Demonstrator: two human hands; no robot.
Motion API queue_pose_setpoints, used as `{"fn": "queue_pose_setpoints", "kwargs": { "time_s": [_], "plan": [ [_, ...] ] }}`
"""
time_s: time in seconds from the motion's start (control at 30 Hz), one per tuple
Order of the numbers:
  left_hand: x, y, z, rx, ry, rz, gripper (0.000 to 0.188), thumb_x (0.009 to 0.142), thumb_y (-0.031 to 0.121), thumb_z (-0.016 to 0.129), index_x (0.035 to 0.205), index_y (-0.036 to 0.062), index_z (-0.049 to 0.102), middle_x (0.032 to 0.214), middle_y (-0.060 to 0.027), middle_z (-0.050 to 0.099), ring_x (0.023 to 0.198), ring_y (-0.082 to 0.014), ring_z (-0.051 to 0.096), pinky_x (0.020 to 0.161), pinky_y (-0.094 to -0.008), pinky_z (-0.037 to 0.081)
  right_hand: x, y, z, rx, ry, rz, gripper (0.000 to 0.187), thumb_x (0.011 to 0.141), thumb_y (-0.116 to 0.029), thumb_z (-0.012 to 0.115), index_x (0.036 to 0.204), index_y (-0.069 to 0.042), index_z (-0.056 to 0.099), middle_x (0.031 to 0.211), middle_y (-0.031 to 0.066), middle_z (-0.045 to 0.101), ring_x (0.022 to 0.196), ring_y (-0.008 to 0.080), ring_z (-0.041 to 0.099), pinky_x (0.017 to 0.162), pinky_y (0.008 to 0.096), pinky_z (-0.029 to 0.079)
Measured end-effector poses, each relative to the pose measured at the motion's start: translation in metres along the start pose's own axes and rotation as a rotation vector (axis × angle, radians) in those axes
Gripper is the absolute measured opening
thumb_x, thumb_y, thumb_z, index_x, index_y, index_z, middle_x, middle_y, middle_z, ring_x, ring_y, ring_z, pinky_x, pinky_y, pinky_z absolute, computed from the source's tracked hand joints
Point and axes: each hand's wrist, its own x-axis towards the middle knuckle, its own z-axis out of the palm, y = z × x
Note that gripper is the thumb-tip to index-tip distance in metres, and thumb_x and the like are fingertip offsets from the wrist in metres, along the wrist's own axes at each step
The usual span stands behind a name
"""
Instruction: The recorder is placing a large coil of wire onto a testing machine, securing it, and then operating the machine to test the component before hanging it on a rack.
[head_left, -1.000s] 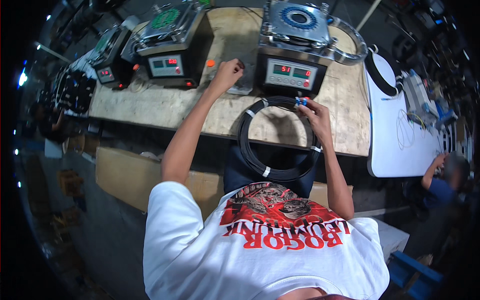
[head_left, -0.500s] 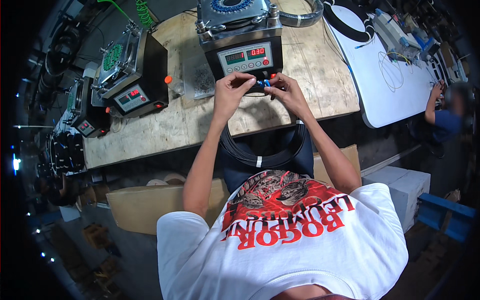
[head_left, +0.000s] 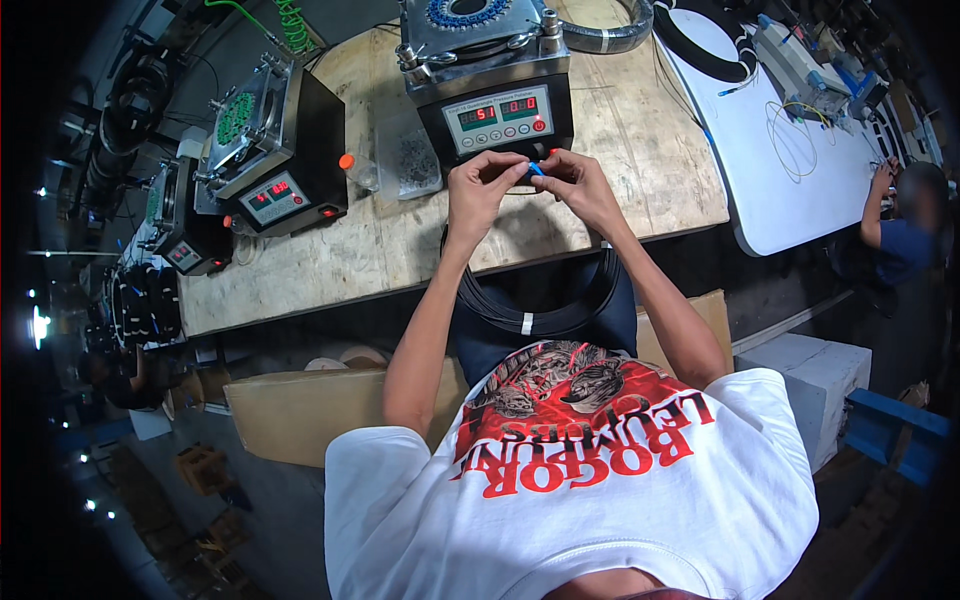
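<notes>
My right hand (head_left: 582, 190) pinches a small blue fibre-optic connector (head_left: 537, 171) between thumb and fingers, just in front of the middle machine. My left hand (head_left: 480, 192) is closed in a pinch, its fingertips right at the connector's tip. Whatever lies between those left fingertips is too small and covered to make out. Below my hands a coil of black cable (head_left: 565, 318), bound with a white band, rests over my lap; its upper part is hidden behind my hands and wrists.
Close beyond my hands stands a polishing machine (head_left: 500, 120) with a lit red display. Two similar machines, one nearer (head_left: 280, 150), stand left on the wooden table (head_left: 390, 270). A clear bag (head_left: 417, 165) and orange-capped bottle (head_left: 357, 170) lie between. A co-worker (head_left: 895, 225) sits at the white table (head_left: 765, 215).
My left hand has come in against the blue connector, closing the small gap between my fingertips. The middle machine's display reads differently. The whole view has shifted slightly.
</notes>
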Motion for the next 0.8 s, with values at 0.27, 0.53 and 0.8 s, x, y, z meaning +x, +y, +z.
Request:
{"fn": "queue_pose_setpoints", "kwargs": {
  "time_s": [0.27,0.53,0.8],
  "plan": [
    [0.0009,-0.0025,-0.0007,-0.016,-0.029,-0.007,0.014,0.089,0.003,0.071,0.102,-0.0025,0.072,0.097,-0.0079,0.072,0.09,-0.0106,0.067,0.082,-0.0239,0.055,-0.0007,-0.0043,-0.0013,0.007,-0.014,0.028,0.01,0.088,-0.004,0.072,0.093,0.002,0.067,0.082,0.0048,0.069,0.078,0.0091,0.064,0.069,0.0252,0.05],
    [0.0036,-0.0046,-0.0043,-0.032,-0.034,0.016,0.013,0.089,0.003,0.072,0.101,-0.003,0.071,0.099,-0.0081,0.072,0.092,-0.0115,0.067,0.083,-0.025,0.055,0.0014,-0.0021,-0.0017,0.037,-0.016,0.027,0.01,0.088,-0.005,0.072,0.094,0.002,0.066,0.082,0.0052,0.069,0.078,0.0093,0.064,0.07,0.0252,0.05],
    [0.0024,-0.0061,-0.0057,0.008,-0.036,0.006,0.014,0.09,0.003,0.071,0.102,-0.0032,0.071,0.098,-0.0076,0.072,0.091,-0.0114,0.067,0.083,-0.0247,0.055,-0.0005,-0.0086,-0.0003,-0.015,-0.023,0.032,0.009,0.087,-0.003,0.071,0.094,0.003,0.067,0.082,0.0066,0.07,0.079,0.0111,0.066,0.073,0.027,0.052]
  ]
}}
